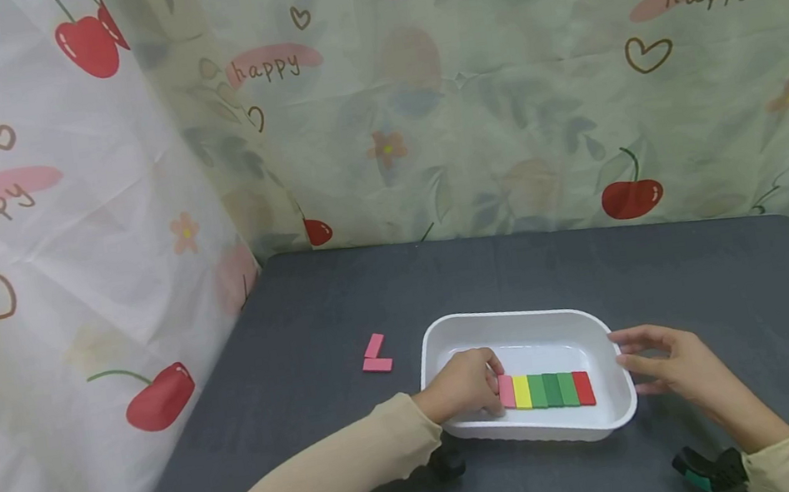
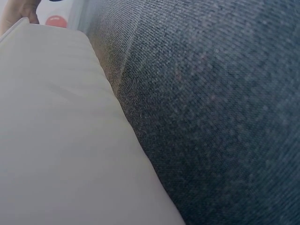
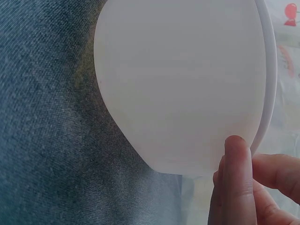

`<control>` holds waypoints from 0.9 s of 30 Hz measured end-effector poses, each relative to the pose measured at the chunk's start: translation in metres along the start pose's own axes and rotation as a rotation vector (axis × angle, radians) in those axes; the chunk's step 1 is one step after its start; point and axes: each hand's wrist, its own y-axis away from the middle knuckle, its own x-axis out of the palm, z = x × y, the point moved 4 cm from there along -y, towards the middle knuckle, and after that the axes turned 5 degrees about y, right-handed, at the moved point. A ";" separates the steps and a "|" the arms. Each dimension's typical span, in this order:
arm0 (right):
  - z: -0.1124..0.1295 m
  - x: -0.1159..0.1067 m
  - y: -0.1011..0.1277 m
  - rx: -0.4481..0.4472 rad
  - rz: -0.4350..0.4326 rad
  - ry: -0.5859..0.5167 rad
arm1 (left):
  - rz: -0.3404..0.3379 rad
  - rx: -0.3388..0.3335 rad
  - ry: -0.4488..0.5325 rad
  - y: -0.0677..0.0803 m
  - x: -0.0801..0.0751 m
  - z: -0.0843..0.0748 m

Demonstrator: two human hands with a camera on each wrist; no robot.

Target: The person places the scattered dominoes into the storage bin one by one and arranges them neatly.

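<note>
Inside a white plastic tray (image 1: 499, 321) lies a row of small flat blocks: a pink block (image 1: 507, 392), a yellow block (image 1: 522, 392), several green blocks (image 1: 553, 390) and a red block (image 1: 584, 388). My left hand (image 1: 465, 383) reaches over the tray's left side and pinches the pink block at the row's left end, its fingers curled down. At the tray's right end, my right hand (image 1: 663, 355) grips the rim between thumb and fingers. The right wrist view shows those fingers (image 3: 239, 178) at the tray's outer wall (image 3: 183, 84).
Two more pink blocks (image 1: 377, 364) lie on the dark grey table cloth (image 1: 341, 295), left of the tray. A printed curtain (image 1: 467, 118) closes off the back and left side. Black wrist straps (image 1: 710, 471) sit near the sleeves.
</note>
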 end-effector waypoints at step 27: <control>0.001 0.000 0.001 0.001 0.003 -0.005 | -0.018 -0.029 0.021 0.000 -0.002 0.002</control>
